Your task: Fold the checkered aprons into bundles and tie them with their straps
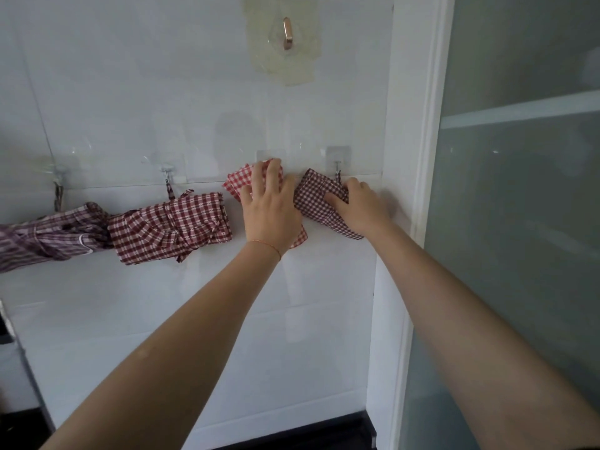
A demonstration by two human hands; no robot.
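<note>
The dark checked apron (319,203) is hanging bundled from the rightmost wall hook (338,164), the right hand (360,206) gripping it with curled fingers, probably to keep the folds tight. Just left of that hook, the left hand (271,206) is pressing spread, straight fingers on the red checked apron (238,183), holding it against the wall. Further left of the hook, a tied bundle (172,230) and a purple one (48,235) are hanging, seemingly finished.

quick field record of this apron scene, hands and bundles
left hand: fingers spread, pressing red apron against wall
right hand: fingers curled on dark apron
tied bundle: hangs from hook, strap wrapped round it
purple apron: bundled, far left
upper hook: bare
</note>
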